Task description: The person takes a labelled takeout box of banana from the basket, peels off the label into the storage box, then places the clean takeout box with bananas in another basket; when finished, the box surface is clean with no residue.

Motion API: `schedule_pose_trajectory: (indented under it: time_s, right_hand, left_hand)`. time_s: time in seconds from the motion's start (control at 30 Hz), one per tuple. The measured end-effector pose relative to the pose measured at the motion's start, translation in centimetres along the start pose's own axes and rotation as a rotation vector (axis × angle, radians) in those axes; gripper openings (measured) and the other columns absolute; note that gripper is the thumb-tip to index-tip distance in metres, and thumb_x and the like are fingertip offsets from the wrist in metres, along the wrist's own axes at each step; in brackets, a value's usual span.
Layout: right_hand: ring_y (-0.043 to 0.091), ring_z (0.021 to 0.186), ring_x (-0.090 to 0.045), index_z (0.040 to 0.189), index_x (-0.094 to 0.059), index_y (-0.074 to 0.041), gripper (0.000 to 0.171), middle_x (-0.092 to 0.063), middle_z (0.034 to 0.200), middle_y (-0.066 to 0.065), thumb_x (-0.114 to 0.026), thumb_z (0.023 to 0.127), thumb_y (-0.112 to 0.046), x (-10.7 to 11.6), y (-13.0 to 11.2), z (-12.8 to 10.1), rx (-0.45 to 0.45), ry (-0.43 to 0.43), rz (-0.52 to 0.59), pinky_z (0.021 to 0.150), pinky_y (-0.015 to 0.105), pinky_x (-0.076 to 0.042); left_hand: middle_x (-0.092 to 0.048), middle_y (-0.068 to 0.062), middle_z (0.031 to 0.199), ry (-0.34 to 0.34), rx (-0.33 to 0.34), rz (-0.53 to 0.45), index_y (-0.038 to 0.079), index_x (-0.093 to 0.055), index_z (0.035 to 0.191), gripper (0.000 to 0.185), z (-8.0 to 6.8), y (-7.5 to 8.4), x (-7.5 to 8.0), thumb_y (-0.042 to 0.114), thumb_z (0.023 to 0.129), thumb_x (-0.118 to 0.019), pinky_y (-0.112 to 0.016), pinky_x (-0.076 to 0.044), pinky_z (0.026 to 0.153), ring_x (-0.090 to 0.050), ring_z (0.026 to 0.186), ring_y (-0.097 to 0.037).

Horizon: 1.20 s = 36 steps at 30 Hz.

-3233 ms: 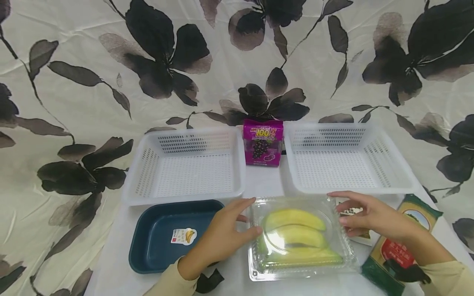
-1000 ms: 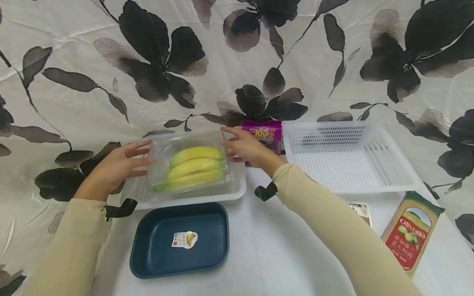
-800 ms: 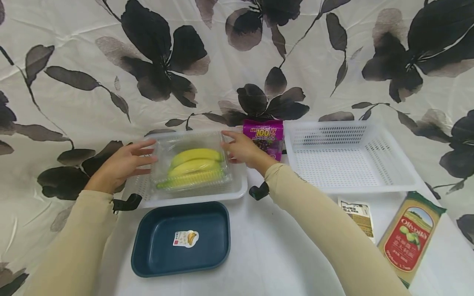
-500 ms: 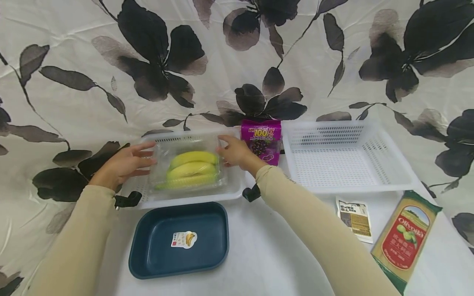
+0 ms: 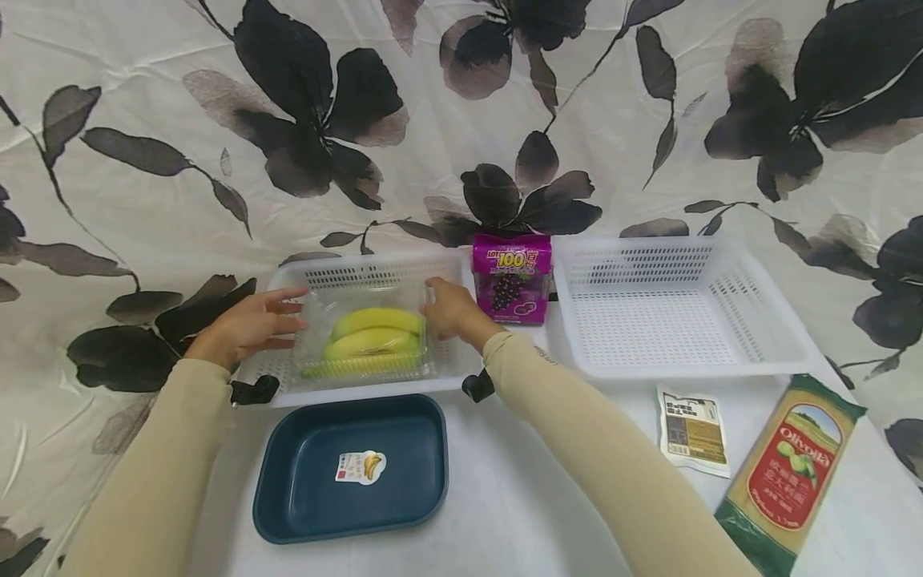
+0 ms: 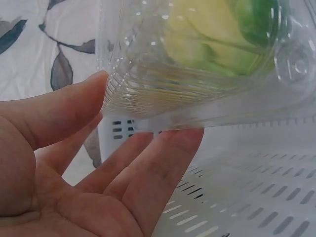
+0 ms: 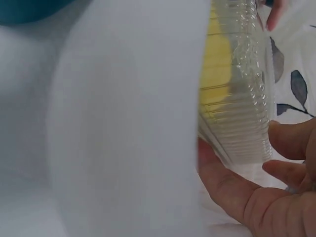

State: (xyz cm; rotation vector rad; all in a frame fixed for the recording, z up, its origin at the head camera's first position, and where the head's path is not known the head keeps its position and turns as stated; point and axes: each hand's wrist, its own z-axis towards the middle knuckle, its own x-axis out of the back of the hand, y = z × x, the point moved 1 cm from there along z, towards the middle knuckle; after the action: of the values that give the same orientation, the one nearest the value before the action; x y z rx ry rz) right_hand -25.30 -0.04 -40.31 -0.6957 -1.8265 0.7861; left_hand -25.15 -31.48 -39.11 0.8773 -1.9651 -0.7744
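Observation:
A clear plastic clamshell box (image 5: 364,300) with yellow bananas (image 5: 375,340) inside is within the left white basket (image 5: 375,391), close over its floor. My left hand (image 5: 252,324) holds its left end. In the left wrist view the thumb (image 6: 79,103) presses the ridged side and fingertips (image 6: 190,136) reach under the bottom edge, above the slotted basket floor. My right hand (image 5: 456,311) grips the opposite end. The right wrist view shows its thumb (image 7: 286,140) at the rim and a finger (image 7: 224,177) beneath, partly hidden behind the basket wall (image 7: 133,123).
A second white basket (image 5: 685,373) stands at right, with a purple grape candy pack (image 5: 512,280) between the baskets. In front lies a dark blue tray (image 5: 310,513) with a banana label (image 5: 360,467). A small packet (image 5: 694,431) and a green-gold Olivoila package (image 5: 793,469) lie right.
Both hands have carried the clamshell box of bananas from the table's middle leftward and back over the left basket. In the last second it has come down inside the basket.

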Motion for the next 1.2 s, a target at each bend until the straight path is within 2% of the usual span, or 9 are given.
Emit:
schedule_pose_trajectory:
  time_s: [0.43,0.5,0.57,0.63,0.7,0.8,0.97,1.07,1.2]
  right_hand:
    - [0.033,0.138,-0.051,0.159,-0.035,-0.011,0.057,-0.044,0.158,0.016,-0.055,0.105,-0.016,-0.5,-0.1,0.1,-0.013,-0.002,-0.038,0.071,0.038,-0.065]
    - [0.033,0.142,-0.048,0.159,-0.034,-0.009,0.057,-0.044,0.159,0.016,-0.053,0.106,-0.018,-0.4,-0.1,0.0,0.015,-0.002,-0.085,0.088,0.041,-0.063]
    - [0.034,0.146,-0.044,0.159,-0.033,-0.005,0.057,-0.043,0.16,0.018,-0.05,0.107,-0.019,-0.2,0.1,-0.1,0.059,-0.001,-0.149,0.108,0.043,-0.052]
    - [0.035,0.148,-0.041,0.157,-0.034,0.0,0.056,-0.043,0.159,0.021,-0.048,0.107,-0.021,0.2,0.3,-0.5,0.117,0.004,-0.221,0.122,0.043,-0.038]
    - [0.036,0.148,-0.04,0.156,-0.035,0.002,0.056,-0.043,0.158,0.023,-0.047,0.107,-0.023,0.8,0.5,-1.0,0.18,0.008,-0.265,0.126,0.044,-0.03]
    - [0.037,0.144,-0.046,0.155,-0.038,0.0,0.055,-0.045,0.156,0.022,-0.048,0.107,-0.025,2.1,0.8,-2.4,0.266,0.004,-0.274,0.123,0.048,-0.034]
    - [0.033,0.135,-0.056,0.155,-0.042,-0.006,0.054,-0.048,0.156,0.017,-0.052,0.106,-0.027,5.2,1.6,-5.4,0.401,0.05,-0.279,0.118,0.05,-0.041]
    - [0.033,0.136,-0.054,0.154,-0.044,-0.006,0.055,-0.051,0.153,0.017,-0.056,0.105,-0.028,7.6,2.5,-7.3,0.497,0.138,-0.325,0.118,0.051,-0.042]
    - [0.033,0.142,-0.048,0.153,-0.045,-0.007,0.056,-0.05,0.153,0.016,-0.059,0.104,-0.031,10.9,4.3,-9.8,0.574,0.262,-0.414,0.12,0.052,-0.038]
  left_hand:
    - [-0.011,-0.03,0.168,-0.002,0.035,-0.01,0.013,-0.007,0.165,0.082,0.6,-0.1,-0.3,0.004,0.102,-0.058,-0.065,-0.036,0.115,-0.027,0.149,-0.053]
    - [-0.011,-0.03,0.168,0.0,0.028,0.001,0.012,-0.008,0.165,0.08,0.5,0.1,-0.3,0.004,0.102,-0.057,-0.064,-0.038,0.115,-0.027,0.15,-0.052]
    - [-0.013,-0.03,0.167,0.011,0.019,0.026,0.012,-0.01,0.165,0.078,0.3,0.4,-0.2,0.007,0.103,-0.056,-0.062,-0.039,0.115,-0.028,0.15,-0.051]
    - [-0.015,-0.029,0.167,0.034,0.012,0.068,0.012,-0.013,0.165,0.076,-0.1,0.8,-0.2,0.01,0.103,-0.057,-0.06,-0.04,0.115,-0.03,0.149,-0.05]
    - [-0.018,-0.029,0.167,0.068,0.007,0.129,0.012,-0.016,0.164,0.074,-0.7,1.5,-0.2,0.015,0.103,-0.058,-0.06,-0.04,0.115,-0.033,0.147,-0.051]
    - [-0.02,-0.027,0.167,0.129,-0.002,0.241,0.013,-0.02,0.164,0.071,-2.0,2.9,-0.3,0.024,0.105,-0.057,-0.065,-0.038,0.114,-0.04,0.142,-0.053]
    - [-0.025,-0.03,0.164,0.239,-0.04,0.411,0.015,-0.024,0.163,0.069,-4.5,5.4,-0.9,0.041,0.106,-0.051,-0.076,-0.035,0.109,-0.037,0.142,-0.056]
    - [-0.032,-0.033,0.16,0.319,-0.128,0.519,0.011,-0.032,0.161,0.065,-5.9,6.5,-1.5,0.04,0.106,-0.051,-0.076,-0.038,0.104,-0.039,0.139,-0.058]
    - [-0.039,-0.037,0.153,0.484,-0.332,0.689,0.0,-0.048,0.149,0.054,-7.9,7.6,-3.0,0.025,0.103,-0.059,-0.077,-0.037,0.105,-0.042,0.134,-0.062]
